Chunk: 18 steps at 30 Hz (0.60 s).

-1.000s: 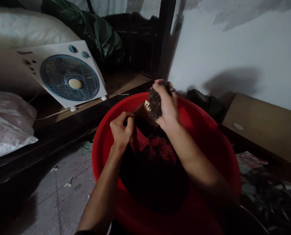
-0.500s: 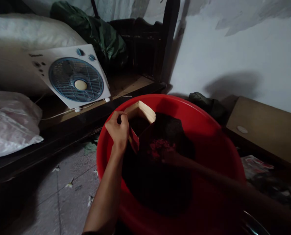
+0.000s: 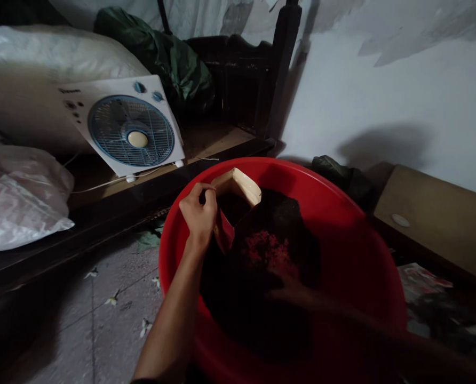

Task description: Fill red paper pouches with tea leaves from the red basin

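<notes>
Your left hand [image 3: 199,216] is parked at the far-left side of the red basin [image 3: 366,266], fingers [image 3: 209,200] curled and pinching the near edge of the open pouch [image 3: 232,205], the one with a tan inside and a red outer face. The pouch stands tilted in the basin with its mouth facing up and away from you, leaning into the heap of dark loose material [image 3: 262,266] that fills the middle of the basin. That grip looks the same as half a second ago and a second ago, so the pouch hasn't really budged.

The right hand [image 3: 290,290] is the big change. A second ago it was up above the pouch mouth, clenched around a clump of the dark stuff. Half a second ago it had dropped into the heap, and now it's lower and nearer to you, lying on the dark material right of centre. It's in shadow and smeared by motion, so I can't tell whether those fingers are spread or closed, or if anything's in them.

The view has also drifted a bit: the white box fan [image 3: 132,128] on the wooden ledge [image 3: 206,141] at far left sits further right in frame than before. Left of that there's a pale plastic sack [image 3: 17,200], and a brown cardboard box [image 3: 434,218] sits off to the right of the basin against the white wall [image 3: 382,90].
</notes>
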Each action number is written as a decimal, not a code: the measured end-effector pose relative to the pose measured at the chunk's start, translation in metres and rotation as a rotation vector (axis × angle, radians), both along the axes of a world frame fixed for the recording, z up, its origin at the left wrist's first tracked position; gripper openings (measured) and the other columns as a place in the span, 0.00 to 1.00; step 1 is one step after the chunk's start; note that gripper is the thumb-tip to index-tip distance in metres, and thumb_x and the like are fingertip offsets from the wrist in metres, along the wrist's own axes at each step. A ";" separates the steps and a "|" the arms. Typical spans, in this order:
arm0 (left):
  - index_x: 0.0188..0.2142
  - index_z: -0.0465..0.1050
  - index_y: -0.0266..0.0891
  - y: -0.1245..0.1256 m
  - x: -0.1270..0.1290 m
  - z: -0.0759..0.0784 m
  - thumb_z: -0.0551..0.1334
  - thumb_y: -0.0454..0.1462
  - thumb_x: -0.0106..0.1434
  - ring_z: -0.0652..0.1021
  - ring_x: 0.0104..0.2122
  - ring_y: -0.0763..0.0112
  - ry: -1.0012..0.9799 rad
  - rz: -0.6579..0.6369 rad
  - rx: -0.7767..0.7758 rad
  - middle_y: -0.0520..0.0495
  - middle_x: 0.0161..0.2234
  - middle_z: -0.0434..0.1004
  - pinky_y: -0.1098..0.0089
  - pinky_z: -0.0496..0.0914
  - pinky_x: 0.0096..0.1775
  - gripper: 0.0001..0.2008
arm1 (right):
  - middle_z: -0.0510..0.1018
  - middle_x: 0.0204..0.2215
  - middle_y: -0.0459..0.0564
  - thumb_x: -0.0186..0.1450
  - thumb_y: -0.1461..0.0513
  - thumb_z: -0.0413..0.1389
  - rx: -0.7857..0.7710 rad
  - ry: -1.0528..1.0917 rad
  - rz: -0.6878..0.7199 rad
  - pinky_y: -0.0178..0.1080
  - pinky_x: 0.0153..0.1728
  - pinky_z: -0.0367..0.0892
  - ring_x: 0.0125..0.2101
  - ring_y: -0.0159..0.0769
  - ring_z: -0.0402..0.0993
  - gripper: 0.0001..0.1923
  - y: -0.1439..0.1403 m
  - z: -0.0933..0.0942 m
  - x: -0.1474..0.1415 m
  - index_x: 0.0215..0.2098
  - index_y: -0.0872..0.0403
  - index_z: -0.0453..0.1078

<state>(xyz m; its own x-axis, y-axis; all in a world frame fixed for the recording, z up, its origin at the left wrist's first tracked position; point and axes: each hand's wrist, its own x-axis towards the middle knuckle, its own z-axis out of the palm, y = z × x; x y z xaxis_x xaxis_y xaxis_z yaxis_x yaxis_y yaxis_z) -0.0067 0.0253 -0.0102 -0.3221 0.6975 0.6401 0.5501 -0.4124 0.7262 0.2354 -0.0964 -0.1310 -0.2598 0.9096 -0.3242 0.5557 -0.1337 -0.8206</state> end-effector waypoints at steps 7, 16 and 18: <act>0.29 0.77 0.42 -0.003 0.007 -0.003 0.57 0.33 0.58 0.77 0.26 0.74 0.080 -0.148 0.014 0.54 0.27 0.81 0.74 0.69 0.33 0.09 | 0.79 0.35 0.44 0.54 0.50 0.65 0.226 0.824 -0.606 0.41 0.28 0.76 0.32 0.40 0.78 0.23 0.068 0.125 -0.028 0.46 0.47 0.68; 0.30 0.76 0.41 -0.011 0.012 -0.001 0.56 0.33 0.59 0.78 0.27 0.74 0.088 -0.114 0.015 0.54 0.27 0.80 0.74 0.69 0.33 0.09 | 0.79 0.36 0.47 0.62 0.53 0.59 0.645 0.929 -0.415 0.44 0.52 0.71 0.43 0.37 0.77 0.10 0.148 0.175 -0.082 0.34 0.51 0.72; 0.29 0.76 0.41 -0.010 0.012 -0.002 0.56 0.33 0.59 0.76 0.25 0.74 0.085 -0.106 0.010 0.54 0.26 0.79 0.74 0.67 0.31 0.09 | 0.81 0.36 0.48 0.64 0.52 0.58 0.636 0.866 -0.342 0.45 0.55 0.69 0.44 0.37 0.77 0.12 0.156 0.172 -0.082 0.33 0.52 0.73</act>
<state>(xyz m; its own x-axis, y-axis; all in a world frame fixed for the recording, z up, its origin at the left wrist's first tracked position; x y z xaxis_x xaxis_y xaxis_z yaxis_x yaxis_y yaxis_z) 0.0054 0.0152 -0.0119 -0.1910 0.7183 0.6690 0.5626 -0.4783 0.6743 0.1529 0.0599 0.0414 0.1223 0.9119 0.3918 -0.2197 0.4098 -0.8853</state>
